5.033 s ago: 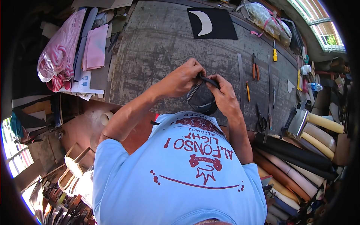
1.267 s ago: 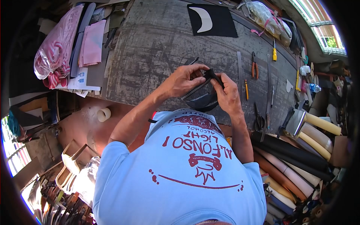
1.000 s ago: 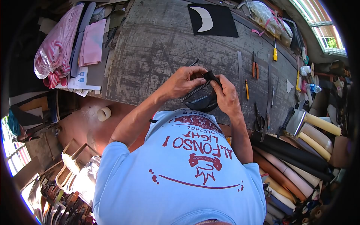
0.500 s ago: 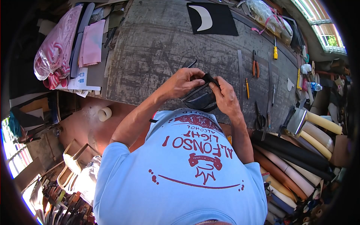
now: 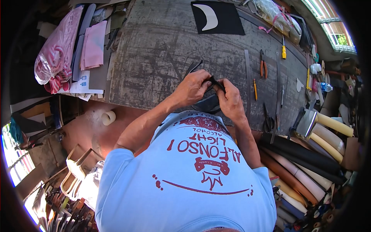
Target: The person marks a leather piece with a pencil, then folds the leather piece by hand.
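Note:
Both hands are near the table's front edge, close to my shirt, working on a black piece of fabric that has a mesh-like part with a pale line across it. Its exact kind I cannot make out. My left hand pinches its upper edge from the left, fingers bent. Opposite, my right hand grips the same edge between thumb and fingers. A narrow black strip sticks out beyond my left hand onto the table. My fingers cover part of the fabric.
On the dark worn table lie a black sheet with a white crescent, pliers, a yellow pencil, a metal ruler, scissors and a yellow-handled screwdriver. Material rolls stand right; pink cloth lies left.
My hands have drawn slightly closer together at the black fabric's edge. The black strip shows more beyond my left hand, and less of the mesh part is visible.

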{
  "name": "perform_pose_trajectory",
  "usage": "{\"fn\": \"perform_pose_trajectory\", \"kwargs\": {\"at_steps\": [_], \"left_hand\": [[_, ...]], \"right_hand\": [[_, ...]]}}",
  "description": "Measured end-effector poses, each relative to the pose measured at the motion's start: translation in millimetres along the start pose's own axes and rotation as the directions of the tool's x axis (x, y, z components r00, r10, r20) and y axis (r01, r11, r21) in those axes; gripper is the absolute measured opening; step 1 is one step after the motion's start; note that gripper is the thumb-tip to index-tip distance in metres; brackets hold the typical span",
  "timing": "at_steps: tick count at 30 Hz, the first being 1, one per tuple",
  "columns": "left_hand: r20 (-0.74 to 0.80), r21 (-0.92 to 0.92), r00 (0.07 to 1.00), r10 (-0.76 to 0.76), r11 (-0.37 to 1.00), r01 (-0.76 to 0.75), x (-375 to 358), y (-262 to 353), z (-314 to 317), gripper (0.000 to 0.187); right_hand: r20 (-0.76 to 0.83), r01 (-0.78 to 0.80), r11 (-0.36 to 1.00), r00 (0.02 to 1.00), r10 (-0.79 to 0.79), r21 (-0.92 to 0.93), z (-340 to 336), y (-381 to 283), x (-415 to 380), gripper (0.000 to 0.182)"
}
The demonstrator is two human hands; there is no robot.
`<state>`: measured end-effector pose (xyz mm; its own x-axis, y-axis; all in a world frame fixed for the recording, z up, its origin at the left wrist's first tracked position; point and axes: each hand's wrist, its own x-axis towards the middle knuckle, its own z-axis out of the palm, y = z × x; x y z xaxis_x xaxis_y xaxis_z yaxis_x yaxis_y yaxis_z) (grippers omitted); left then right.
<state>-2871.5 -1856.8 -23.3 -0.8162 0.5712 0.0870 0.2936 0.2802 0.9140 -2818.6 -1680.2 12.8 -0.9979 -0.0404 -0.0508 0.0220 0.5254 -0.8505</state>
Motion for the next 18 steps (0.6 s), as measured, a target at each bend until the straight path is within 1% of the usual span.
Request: {"fn": "perform_pose_trajectory", "kwargs": {"at_steps": [1,3,4,6,7,9,10,12,13,16,18], "left_hand": [[0.009,-0.046,0.999,-0.051,0.998,0.051,-0.5,0.5,1.1,0.017],[0.034,-0.134,0.988,-0.148,0.979,0.151,-1.0,4.5,0.6,0.016],[0.066,-0.275,0.976,-0.209,0.936,0.219,-1.5,2.4,1.6,0.016],[0.155,-0.527,0.936,-0.315,0.776,0.348,-4.0,-1.4,3.1,0.016],[0.16,-0.524,0.941,-0.299,0.782,0.338,-5.1,-0.1,1.8,0.016],[0.171,-0.518,0.948,-0.267,0.794,0.317,-7.1,4.6,-2.4,0.017],[0.185,-0.504,0.943,-0.277,0.797,0.333,-8.4,3.6,-3.3,0.017],[0.212,-0.476,0.931,-0.296,0.801,0.363,-10.6,0.3,-3.6,0.019],[0.203,-0.513,0.934,-0.292,0.781,0.356,-12.5,-0.3,-2.0,0.019],[0.19,-0.596,0.938,-0.289,0.726,0.344,-17.5,0.0,1.1,0.018],[0.198,-0.618,0.934,-0.297,0.702,0.354,-19.1,0.3,1.0,0.018]], "right_hand": [[-0.008,0.015,1.0,1.0,-0.015,-0.001,1.2,3.4,0.0,0.009],[-0.006,-0.003,1.0,1.0,0.003,0.01,1.1,4.7,0.7,0.01],[-0.007,-0.01,1.0,1.0,0.011,0.015,0.8,4.8,0.9,0.01],[0.019,-0.054,0.998,0.998,0.054,0.013,-2.5,-0.3,1.4,0.011],[0.032,-0.076,0.997,0.997,0.075,0.014,-3.1,-2.0,0.9,0.011],[0.028,-0.06,0.998,0.998,0.06,0.013,-2.2,-0.9,-0.8,0.011],[0.026,-0.053,0.999,0.998,0.053,0.012,-2.0,-0.2,-1.6,0.011],[0.072,-0.062,0.998,0.996,0.06,0.027,-3.1,1.9,-2.9,0.015],[0.096,-0.067,0.997,0.993,0.064,0.034,-4.2,3.2,-4.2,0.018],[0.232,-0.238,0.965,0.95,0.208,0.11,-13.6,0.6,-4.4,0.027],[0.226,-0.261,0.946,0.95,0.216,0.192,-18.9,4.1,-5.1,0.031]]}}
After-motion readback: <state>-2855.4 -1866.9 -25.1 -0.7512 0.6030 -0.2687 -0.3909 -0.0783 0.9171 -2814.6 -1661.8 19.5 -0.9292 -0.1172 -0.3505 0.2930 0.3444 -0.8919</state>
